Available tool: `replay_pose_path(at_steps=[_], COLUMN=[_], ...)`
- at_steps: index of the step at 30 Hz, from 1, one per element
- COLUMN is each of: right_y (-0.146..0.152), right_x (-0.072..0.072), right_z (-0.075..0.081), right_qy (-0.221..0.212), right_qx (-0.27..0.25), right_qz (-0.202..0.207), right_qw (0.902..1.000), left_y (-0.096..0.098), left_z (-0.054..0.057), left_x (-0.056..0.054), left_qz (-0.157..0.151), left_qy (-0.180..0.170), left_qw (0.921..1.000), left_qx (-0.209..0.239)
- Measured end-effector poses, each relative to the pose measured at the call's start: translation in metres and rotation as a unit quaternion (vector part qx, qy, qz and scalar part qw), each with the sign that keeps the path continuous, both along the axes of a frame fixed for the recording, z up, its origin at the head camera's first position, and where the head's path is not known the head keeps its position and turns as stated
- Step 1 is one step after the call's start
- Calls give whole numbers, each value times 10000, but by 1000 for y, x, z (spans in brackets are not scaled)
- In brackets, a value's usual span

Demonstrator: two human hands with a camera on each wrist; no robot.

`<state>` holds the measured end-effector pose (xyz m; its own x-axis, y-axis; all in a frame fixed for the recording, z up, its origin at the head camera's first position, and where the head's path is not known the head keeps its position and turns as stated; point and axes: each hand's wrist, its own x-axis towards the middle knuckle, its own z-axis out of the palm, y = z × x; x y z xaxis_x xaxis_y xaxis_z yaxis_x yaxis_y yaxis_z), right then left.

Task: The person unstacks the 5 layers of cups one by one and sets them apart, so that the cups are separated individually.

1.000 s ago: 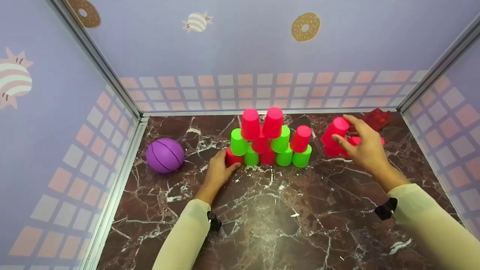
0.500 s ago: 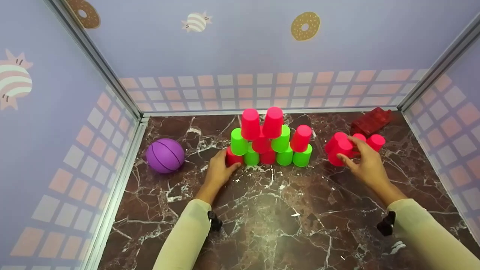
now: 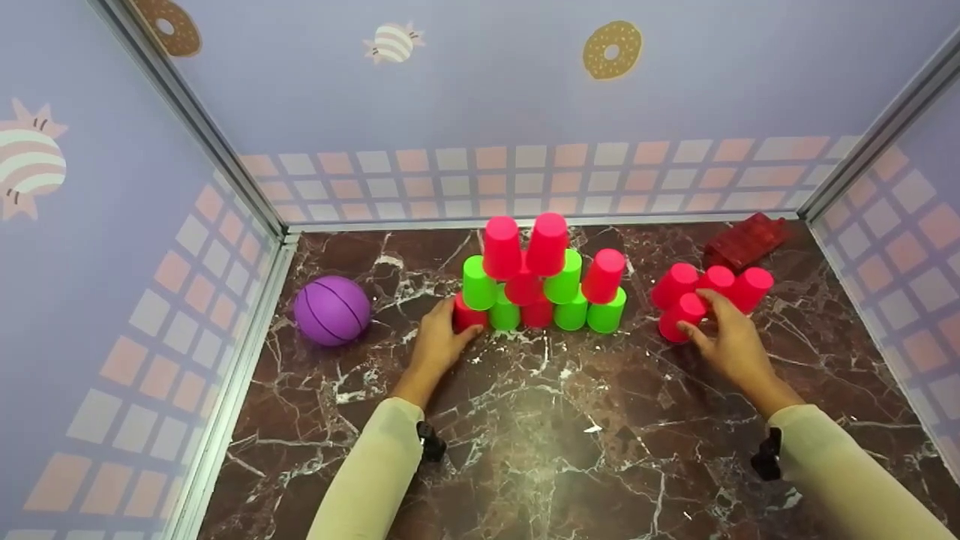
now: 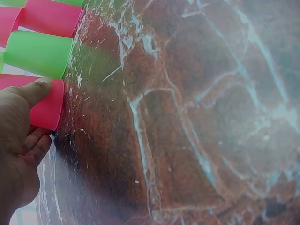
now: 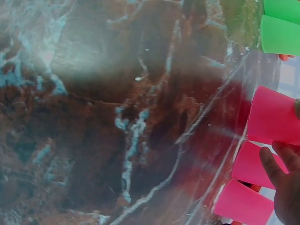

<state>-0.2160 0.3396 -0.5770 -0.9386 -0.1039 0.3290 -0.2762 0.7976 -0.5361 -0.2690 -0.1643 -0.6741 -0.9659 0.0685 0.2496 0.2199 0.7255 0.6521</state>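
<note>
Upside-down cups form a stepped wall mid-table in the head view. At its left end, my left hand (image 3: 439, 341) grips the bottom-row red cup (image 3: 466, 315), thumb across the front; the left wrist view shows that cup (image 4: 49, 105) beside a green cup (image 4: 40, 54). Above the bottom row stand a green cup (image 3: 478, 283), a red cup (image 3: 602, 276) and others, with two red cups (image 3: 502, 247) on top. To the right, my right hand (image 3: 731, 337) pinches a red cup (image 3: 681, 319) between thumb and fingers, low at the table, in front of several upside-down red cups (image 3: 752, 289).
A purple ball (image 3: 332, 310) sits on the marbled table (image 3: 540, 435) left of the cups. Behind the right-hand cups lies a dark red, crumpled-looking thing (image 3: 746, 240). Patterned panels (image 3: 495, 105) close in the back and both sides.
My right hand has lowered the red cup from above the right-hand group and brought it forward, baring the cups behind. My left hand and the cup wall have stayed put.
</note>
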Motion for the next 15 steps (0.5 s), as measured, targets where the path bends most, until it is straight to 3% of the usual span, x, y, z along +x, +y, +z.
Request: replay_pose_path(at_steps=[10,15], right_y=[2,1], right_x=[1,0], right_z=[-9,-8], right_qy=[-96,-75], right_qx=[84,98], right_qz=[9,85], right_qw=[9999,9999], left_y=[2,3], left_z=[3,2], left_x=[1,3], left_qz=[67,198], left_qy=[-235,-159], left_qw=[9997,9996], left_qx=[-9,-94])
